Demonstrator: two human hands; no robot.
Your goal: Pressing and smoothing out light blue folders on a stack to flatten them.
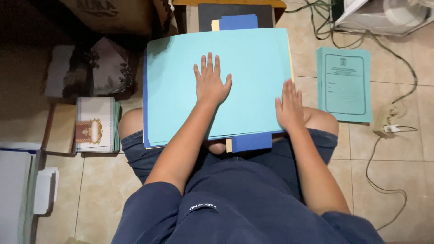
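A large light-blue sheet of card (244,63) lies on top of a stack of paper across my knees. Under it show darker blue sheets (251,142) and a thin yellow strip at the near edge. My left hand (210,81) rests flat on the middle of the top sheet, fingers spread and pointing away. My right hand (289,106) lies flat at the sheet's right edge, fingers together, holding nothing. More blue and yellow paper (238,21) sticks out beyond the far edge, on a black board (266,13).
A pile of teal printed booklets (344,83) lies on the tiled floor to the right, beside a power strip (386,124) with trailing cables. At left are a patterned booklet stack (95,124), a cardboard box (110,16) and white paper (45,190).
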